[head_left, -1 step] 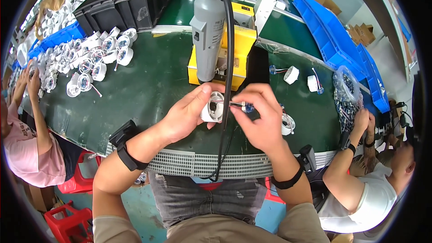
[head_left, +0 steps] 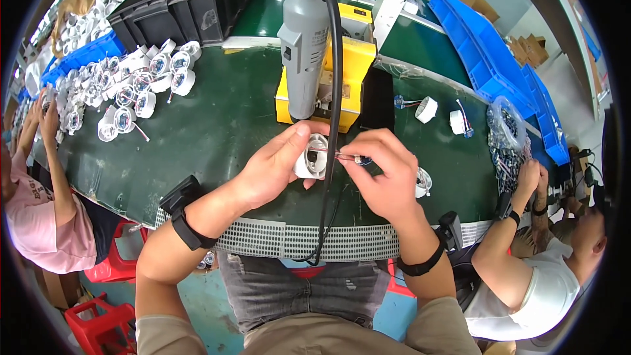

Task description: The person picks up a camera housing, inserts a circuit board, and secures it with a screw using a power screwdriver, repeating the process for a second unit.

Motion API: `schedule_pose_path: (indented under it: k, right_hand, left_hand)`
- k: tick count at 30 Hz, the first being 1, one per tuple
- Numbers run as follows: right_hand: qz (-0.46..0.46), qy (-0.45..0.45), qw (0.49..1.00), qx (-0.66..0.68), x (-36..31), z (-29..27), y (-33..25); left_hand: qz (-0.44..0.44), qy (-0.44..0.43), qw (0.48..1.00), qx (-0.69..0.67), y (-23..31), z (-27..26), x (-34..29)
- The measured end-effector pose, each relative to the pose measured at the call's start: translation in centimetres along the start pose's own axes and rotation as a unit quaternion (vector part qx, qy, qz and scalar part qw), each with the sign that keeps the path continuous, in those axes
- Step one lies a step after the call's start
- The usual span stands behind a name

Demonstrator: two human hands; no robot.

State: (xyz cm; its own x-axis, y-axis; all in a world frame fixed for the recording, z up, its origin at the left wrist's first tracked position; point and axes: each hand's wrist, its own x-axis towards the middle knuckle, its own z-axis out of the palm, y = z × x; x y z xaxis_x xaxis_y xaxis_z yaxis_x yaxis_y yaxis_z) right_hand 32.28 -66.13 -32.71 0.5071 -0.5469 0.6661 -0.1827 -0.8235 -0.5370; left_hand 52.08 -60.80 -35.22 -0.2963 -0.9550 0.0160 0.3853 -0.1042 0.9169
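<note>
A white round plastic housing [head_left: 310,164] is gripped between the thumb and fingers of my left hand [head_left: 277,159], its open side turned to the right. Thin wires [head_left: 338,156] run from inside it to a small circuit board [head_left: 361,160], pinched in the fingertips of my right hand [head_left: 388,174]. The fingers cover most of the board. A black cable [head_left: 336,79] hangs down in front of the wires and the housing's right edge. Right beside my right hand, another white housing [head_left: 422,183] lies on the green table.
A grey heat gun [head_left: 304,59] stands upright in a yellow holder [head_left: 355,66] just beyond my hands. Many white housings [head_left: 125,118] lie at the left, by a black crate [head_left: 190,16]. Blue trays [head_left: 473,59] line the right. Co-workers' hands [head_left: 49,118] work at both sides.
My right hand has shifted slightly to the right and turned. The board in its fingertips has tilted, so less of its blue face shows. My left hand and the housing stay put.
</note>
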Motion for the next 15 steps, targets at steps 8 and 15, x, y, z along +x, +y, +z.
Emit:
schedule_pose_path:
  k: [8,15]
  right_hand:
    - [0.287,-0.089,0.889,0.344,-0.8,-0.4,-1.1]
    - [0.207,-0.061,0.901,0.376,-0.4,1.3,-1.3]
  left_hand:
    - [0.040,0.014,0.997,0.065,0.6,0.3,-0.1]
    - [0.073,-0.002,0.996,0.059,-0.5,0.9,-0.2]
